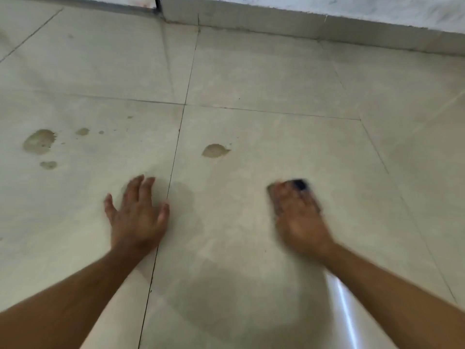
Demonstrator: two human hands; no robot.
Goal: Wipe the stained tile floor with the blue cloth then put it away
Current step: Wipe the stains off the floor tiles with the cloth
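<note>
Left hand is flat out over the tile floor, palm down, fingers spread wide, thumb swung out to the right across the grout line, holding nothing. Its forearm runs in from seven o'clock, long and straight. Over at four o'clock from centre, the right hand is smeared with motion blur, palm down, fingers curled over the blue cloth. Only a dark blue scrap of it peeks out past the fingertips at the hand's twelve o'clock, with a greyer edge showing at ten o'clock. The cloth sits low at the floor; whether it presses on the tile, I cannot tell through the blur. The right forearm angles in from five o'clock.

Brownish stains are there on the tiles: one teardrop patch at twelve o'clock between the two hands, well apart from the cloth, and a cluster off at ten o'clock of the left hand. A raised pale skirting runs across the top.
</note>
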